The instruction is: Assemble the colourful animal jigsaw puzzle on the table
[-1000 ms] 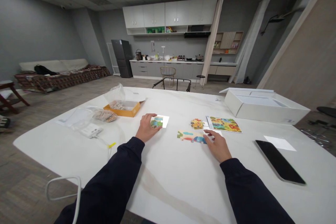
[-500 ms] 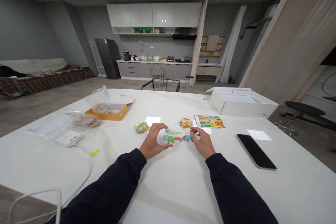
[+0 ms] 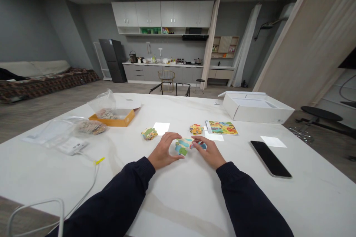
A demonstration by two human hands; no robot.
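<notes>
Joined puzzle pieces in blue, green and cream lie before me between my hands. My left hand curves around their left side, thumb and fingers apart at the edge of the pieces. My right hand has its thumb and fingertips pinched together over the right part, partly hiding it; what lies between the fingertips is too small to make out. Beyond my left hand is a pile of puzzle pieces, and a second pile sits beside a colourful picture sheet.
On the white table, an orange box and bagged pieces stand at the left, near a white device with a cable. At the right are a black phone and a white box.
My right hand has moved left over the joined pieces, closer to my left hand. My left hand has stayed nearly in place.
</notes>
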